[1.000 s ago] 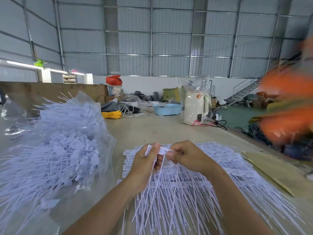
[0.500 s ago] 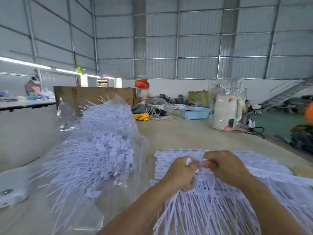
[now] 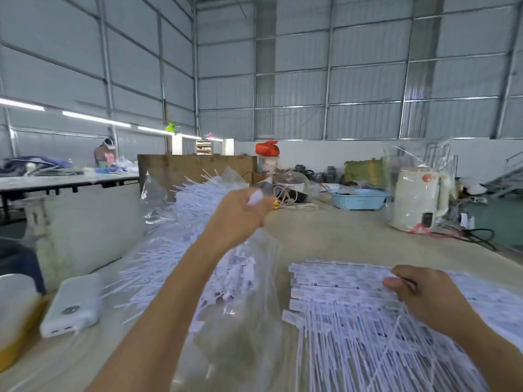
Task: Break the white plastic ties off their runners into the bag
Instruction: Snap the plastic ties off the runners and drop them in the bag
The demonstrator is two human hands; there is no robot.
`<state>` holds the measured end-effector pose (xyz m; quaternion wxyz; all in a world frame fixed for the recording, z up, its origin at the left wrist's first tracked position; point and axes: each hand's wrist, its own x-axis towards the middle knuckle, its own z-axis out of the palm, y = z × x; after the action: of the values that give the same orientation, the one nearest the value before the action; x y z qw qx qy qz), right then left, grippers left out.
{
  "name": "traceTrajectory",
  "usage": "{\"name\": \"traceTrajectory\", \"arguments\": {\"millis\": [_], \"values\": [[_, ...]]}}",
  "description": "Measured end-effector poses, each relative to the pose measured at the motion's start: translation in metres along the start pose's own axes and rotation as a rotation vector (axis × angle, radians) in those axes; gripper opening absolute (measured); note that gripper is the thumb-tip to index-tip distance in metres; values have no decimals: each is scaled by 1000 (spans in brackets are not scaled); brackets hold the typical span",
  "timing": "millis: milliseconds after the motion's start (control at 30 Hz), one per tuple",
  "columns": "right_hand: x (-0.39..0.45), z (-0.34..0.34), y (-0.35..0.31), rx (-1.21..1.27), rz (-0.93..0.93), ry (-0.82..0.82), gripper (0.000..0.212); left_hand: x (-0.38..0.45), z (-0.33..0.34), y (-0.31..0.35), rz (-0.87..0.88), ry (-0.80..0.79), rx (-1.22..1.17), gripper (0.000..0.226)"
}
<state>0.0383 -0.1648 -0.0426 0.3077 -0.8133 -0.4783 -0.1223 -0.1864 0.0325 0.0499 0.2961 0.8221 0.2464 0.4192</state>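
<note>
open desk [image 3: 339, 236]: bare strip between bag [image 3: 175, 250] on the left and tie stack [image 3: 353, 306] on the right. kettle [image 3: 416, 199] and basket [image 3: 358, 198] block the far edge; power bank [image 3: 73, 306] lies left of bag.

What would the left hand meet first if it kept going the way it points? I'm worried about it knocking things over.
Probably the clear bag heaped with white ties: the left hand, gripping something white, hangs over it. Depth beyond is unclear.
</note>
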Motion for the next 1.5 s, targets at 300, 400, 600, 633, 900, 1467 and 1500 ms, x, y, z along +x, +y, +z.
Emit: {"name": "traceTrajectory", "arguments": {"millis": [300,400,600,633,900,1467,1500], "values": [[-1,-1,2,43,-30,19,36,15,34,-116,11,-283,1138,72],[0,0,4,123,-64,67,34,17,36,-111,-17,-317,1038,81],[2,6,5,206,-64,43,24,3,38,-30,-130,-287,1264,45],[1,6,5,204,-66,42,23,0,44,-15,-45,-192,1239,33],[-6,-4,-8,385,-50,1,19,-32,154,38,-65,-350,-26,44],[-9,-7,2,388,99,-331,29,-60,195,6,-185,-245,-704,28],[-9,-6,1,404,73,-328,29,-62,195,6,-205,-258,-722,27]]}}
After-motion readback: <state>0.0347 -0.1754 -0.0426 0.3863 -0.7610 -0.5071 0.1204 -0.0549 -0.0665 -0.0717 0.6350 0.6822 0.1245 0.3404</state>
